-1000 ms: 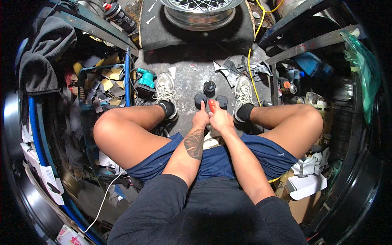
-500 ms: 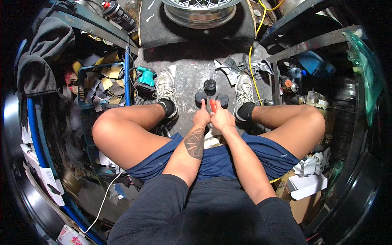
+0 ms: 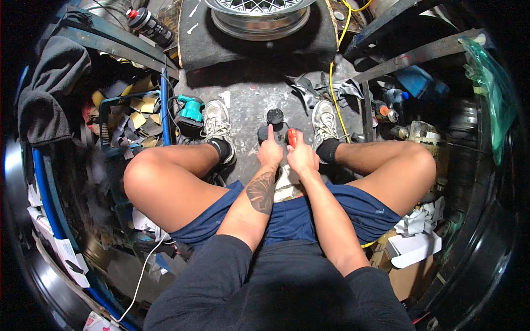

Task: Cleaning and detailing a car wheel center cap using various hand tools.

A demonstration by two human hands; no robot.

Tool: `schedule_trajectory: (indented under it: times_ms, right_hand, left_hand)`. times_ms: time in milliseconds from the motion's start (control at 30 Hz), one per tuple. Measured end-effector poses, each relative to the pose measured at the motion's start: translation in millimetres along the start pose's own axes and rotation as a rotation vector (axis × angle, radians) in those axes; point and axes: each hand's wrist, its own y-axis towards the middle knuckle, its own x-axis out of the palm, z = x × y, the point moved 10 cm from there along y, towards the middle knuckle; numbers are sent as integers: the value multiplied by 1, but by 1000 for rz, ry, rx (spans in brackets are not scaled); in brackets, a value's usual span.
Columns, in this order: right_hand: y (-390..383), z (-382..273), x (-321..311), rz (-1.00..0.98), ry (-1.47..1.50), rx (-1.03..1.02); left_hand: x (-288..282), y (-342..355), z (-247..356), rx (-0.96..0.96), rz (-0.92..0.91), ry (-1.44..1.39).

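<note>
Between the shoes, hands [image 3: 287,153] unmoved.

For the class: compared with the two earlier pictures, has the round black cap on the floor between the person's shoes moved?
No. The black cap sits in the same spot between the two grey shoes, ahead of both hands.

The wire wheel [image 3: 258,14] on its dark mat [image 3: 199,41] is cut off by the top edge, so only its near rim and some spokes show. Toward the person from that wheel, the left hand [image 3: 270,151] and right hand [image 3: 302,156] cover most of the red-handled tool [image 3: 292,135] and the dark round parts [image 3: 274,117] beside it, so neither the tool's working end nor what the fingers grip can be made out. Right of the wheel, the small bottles [image 3: 386,107] are too small and dim to identify.
</note>
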Motion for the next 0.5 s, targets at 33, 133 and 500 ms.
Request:
schedule_trajectory:
  times_ms: [33,133,500]
  right_hand:
    - [1,3,1,1,0,6]
    - [2,1,2,-10,1,4]
    - [17,-4,-4,30,53,45]
  left_hand:
    - [2,4,2,3,-6,1]
    - [1,23,2,-8,-19,26]
    - [8,24,4,-67,-101,5]
